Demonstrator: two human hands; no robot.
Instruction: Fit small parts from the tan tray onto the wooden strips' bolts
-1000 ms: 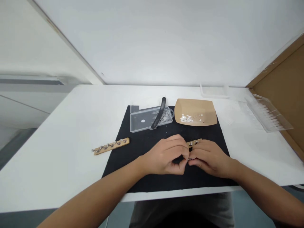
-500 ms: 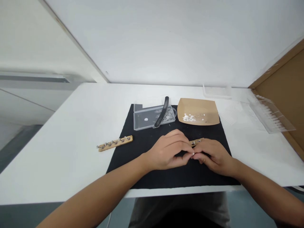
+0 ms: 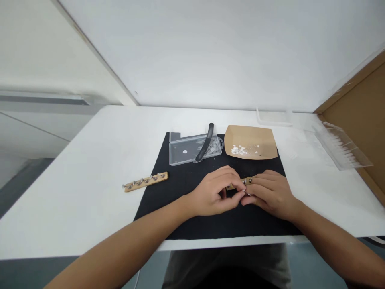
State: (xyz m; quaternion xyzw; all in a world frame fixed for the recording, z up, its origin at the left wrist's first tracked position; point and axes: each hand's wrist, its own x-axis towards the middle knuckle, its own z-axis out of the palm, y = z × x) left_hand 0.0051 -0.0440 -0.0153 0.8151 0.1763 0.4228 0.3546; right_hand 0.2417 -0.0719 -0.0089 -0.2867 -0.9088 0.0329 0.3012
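Note:
My left hand [image 3: 221, 190] is closed in a pinch, thumb and index finger on one end of a small thin metal piece [image 3: 248, 194], too small to name more exactly. My right hand [image 3: 270, 194] meets it from the other side, its thumb below and fingers above the piece, closed on it. Just behind the fingertips lies a narrow wooden strip [image 3: 231, 187] with small metal studs, partly covered by both hands. A second wooden strip [image 3: 146, 182] carrying several metal pieces rests at the left, across the mat's edge.
A black mat [image 3: 192, 224] lies on the white table [image 3: 90, 200]. Towards its back are a clear plastic case [image 3: 180, 160] of small parts, a curved black bar [image 3: 205, 142] across it, and a cardboard tray [image 3: 251, 134] with white flakes. Clear plastic packs [image 3: 343, 146] sit at the right.
My right fingers have shifted and lie flatter, so the thin metal piece now shows between the hands. More of the near wooden strip is visible. A small white bit at the fingertips is no longer seen.

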